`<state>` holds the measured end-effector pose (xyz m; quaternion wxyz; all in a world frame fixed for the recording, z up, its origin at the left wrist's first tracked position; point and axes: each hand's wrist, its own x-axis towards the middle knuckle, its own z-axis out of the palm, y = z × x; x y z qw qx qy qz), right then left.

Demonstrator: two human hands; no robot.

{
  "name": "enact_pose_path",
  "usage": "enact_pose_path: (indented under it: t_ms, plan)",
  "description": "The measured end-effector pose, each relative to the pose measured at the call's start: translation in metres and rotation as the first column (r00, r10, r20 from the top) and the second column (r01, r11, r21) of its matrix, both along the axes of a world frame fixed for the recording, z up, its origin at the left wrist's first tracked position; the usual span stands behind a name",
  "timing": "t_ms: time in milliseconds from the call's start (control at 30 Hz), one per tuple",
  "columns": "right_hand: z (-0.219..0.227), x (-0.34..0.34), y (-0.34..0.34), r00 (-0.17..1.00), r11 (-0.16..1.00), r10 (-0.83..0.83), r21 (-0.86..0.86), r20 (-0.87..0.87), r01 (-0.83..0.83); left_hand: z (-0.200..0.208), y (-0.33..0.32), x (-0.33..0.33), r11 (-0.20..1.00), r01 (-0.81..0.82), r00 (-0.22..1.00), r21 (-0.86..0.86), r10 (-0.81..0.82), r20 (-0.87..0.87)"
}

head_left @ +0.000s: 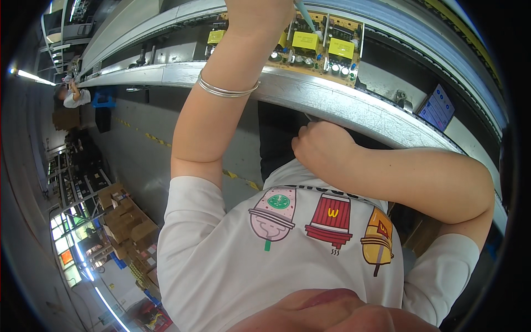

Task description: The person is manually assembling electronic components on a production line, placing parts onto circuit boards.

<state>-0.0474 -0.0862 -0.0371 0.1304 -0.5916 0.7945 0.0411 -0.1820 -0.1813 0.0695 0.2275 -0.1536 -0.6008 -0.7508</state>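
My left hand (263, 12) reaches over the metal rail at the top edge, which cuts off its fingertips. A teal tapered nozzle (305, 15) slants down from beside this hand, apparently in its grip. Its narrow tip meets a circuit board (318, 67), near a whitish blob beside a yellow transformer (305, 41). Another yellow transformer (341, 48) sits to the right, among capacitors and other small parts. My right hand (323, 145) is closed in front of my waist, just on my side of the rail. Whatever it holds, if anything, is hidden.
A silver rail (381, 110) curves between me and the boards. To the right, a screen or panel with blue tiles (437, 108) leans by the line. Cardboard boxes (127, 221) are stacked at the left, and another person (76, 98) is far off at upper left.
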Motion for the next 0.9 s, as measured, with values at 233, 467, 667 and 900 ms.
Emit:
enact_pose_path:
  t_ms: [233, 467, 667, 900]
  plan:
    - [0.003, 0.001, 0.001, 1.000, 1.000, 0.013, 0.006, -0.017, -0.013, 0.033, -0.017, -0.001, 0.995, -0.027, 0.995, -0.097, 0.017, -0.103]
    - [0.001, -0.001, 0.004, 1.000, 1.000, -0.002, 0.018, -0.017, 0.002, 0.016, -0.025, -0.009, 0.994, 0.022, 0.995, -0.108, -0.032, -0.099]
    - [0.005, 0.000, 0.000, 1.000, 0.999, 0.018, 0.044, -0.004, -0.017, 0.000, -0.019, -0.004, 1.000, -0.027, 1.000, -0.013, 0.027, -0.004]
    - [0.002, 0.004, 0.001, 0.998, 1.000, -0.026, -0.006, -0.059, 0.026, 0.001, -0.015, -0.003, 0.998, -0.058, 0.998, -0.017, 0.058, 0.023]
